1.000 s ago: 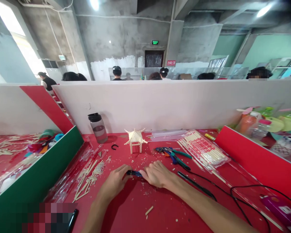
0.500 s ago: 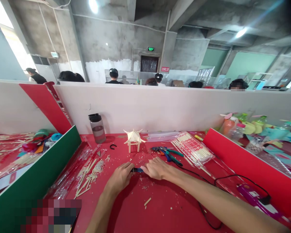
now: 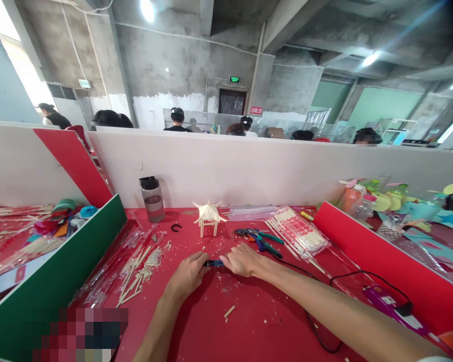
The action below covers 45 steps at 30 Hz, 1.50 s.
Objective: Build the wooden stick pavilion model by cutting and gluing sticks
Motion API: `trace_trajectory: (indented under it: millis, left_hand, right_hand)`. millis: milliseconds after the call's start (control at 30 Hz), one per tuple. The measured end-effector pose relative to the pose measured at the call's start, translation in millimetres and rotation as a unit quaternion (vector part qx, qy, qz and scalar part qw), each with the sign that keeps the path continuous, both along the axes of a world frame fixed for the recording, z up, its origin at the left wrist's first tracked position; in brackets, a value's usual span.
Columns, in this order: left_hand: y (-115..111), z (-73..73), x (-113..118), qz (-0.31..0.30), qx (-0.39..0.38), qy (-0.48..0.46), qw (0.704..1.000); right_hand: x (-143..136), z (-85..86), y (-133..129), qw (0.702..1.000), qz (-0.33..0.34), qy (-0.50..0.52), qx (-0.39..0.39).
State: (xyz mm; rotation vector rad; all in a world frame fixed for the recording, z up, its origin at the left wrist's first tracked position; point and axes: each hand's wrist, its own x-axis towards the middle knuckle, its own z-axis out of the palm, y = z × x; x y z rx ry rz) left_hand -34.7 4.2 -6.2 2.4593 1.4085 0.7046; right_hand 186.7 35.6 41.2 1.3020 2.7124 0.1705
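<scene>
- Left hand [image 3: 192, 269]: centre of the frame, fingers closed around the left end of a small blue and black tool [image 3: 214, 263].
- Right hand [image 3: 241, 260]: just right of centre, closed on the other end of the same tool; the thumb lies along it. The tool lies level between both hands; its ends are covered, so its exact type cannot be told.
- Short stick [image 3: 229, 311]: lower centre, lying loose on the red table [image 3: 207, 332] among pale chips.
- Model pavilion [image 3: 209, 217]: centre of the frame, above the hands, upright on four legs, built of pale sticks, with a pointed roof.
- Pliers [image 3: 264, 245]: right of the model, lying on the table, blue and green handles pointing right.
- Black curved piece [image 3: 176, 228]: left of the model, flat on the table.
- Loose sticks [image 3: 131, 282]: left of the hands, in a scattered pile beside clear plastic wrapping [image 3: 107, 269].
- Packet of sticks [image 3: 300, 231]: right of the pliers, red and white wrapping.
- Water bottle [image 3: 152, 202]: left of centre, upright, black lid, near the white partition [image 3: 241, 168].
- Green board [image 3: 64, 271] at left, red board [image 3: 388, 256] at right, both slanting.
- Upper frame: several people's heads beyond the partition.
</scene>
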Motion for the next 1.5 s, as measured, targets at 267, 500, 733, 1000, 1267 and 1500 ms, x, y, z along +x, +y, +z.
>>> trace_trajectory:
  millis: [267,500,733,1000,1267,1500]
  left_hand:
    - [1,-1.3,-4,0.013,0.022,-0.011,1.000]
    - [-1,-0.1,-9,0.004,0.026,-0.056,0.998]
    - [2,-3.0,-9,0.006,0.027,-0.085,0.996]
    - [6,-9.4,-7,0.038,-0.006,-0.128,0.991]
    - [9,1.0,-9,0.116,0.001,-0.285,0.951]
    - [4,14.3,-8,0.084,-0.041,-0.435,0.896]
  right_hand:
    - [-3,2.5,-2,1.000,-0.008,0.016,0.008]
    - [-2,2.0,-1,0.999,-0.021,0.024,0.021]
    - [-1,2.5,-3,0.999,-0.019,0.029,0.030]
    - [-4,-4.2,-7,0.999,-0.014,0.037,0.034]
    - [-21,-11.4,-16,0.987,-0.128,0.095,0.026]
    - [-51,-23.1,-21,0.975,-0.167,0.144,0.041]
